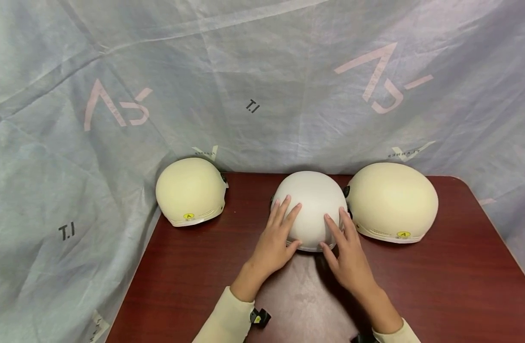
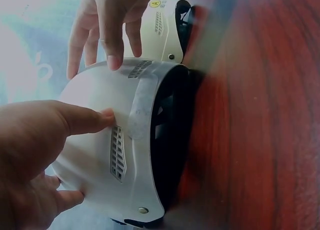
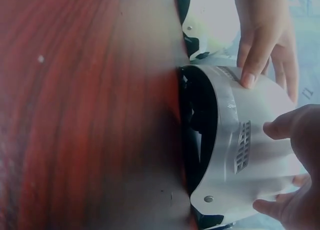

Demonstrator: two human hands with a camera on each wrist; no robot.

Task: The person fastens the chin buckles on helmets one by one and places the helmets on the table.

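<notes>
A white helmet (image 1: 310, 209) stands dome up near the back edge of the table, between two cream helmets. My left hand (image 1: 274, 243) touches its left side with spread, fairly straight fingers. On the opposite side, the right hand (image 1: 349, 255) rests spread fingers in the same way. Both thumbs lie low on the near face, close to the vent slots (image 2: 117, 154) seen in the left wrist view. The helmet's dark inside (image 3: 200, 125) shows under the rim in the right wrist view. Part of the dome is hidden by the fingers.
One cream helmet (image 1: 191, 193) is at the table's back left. Another cream helmet (image 1: 393, 202) stands close by the white one on the right. Behind the dark red wooden table (image 1: 451, 286) hangs a grey printed sheet (image 1: 266, 71).
</notes>
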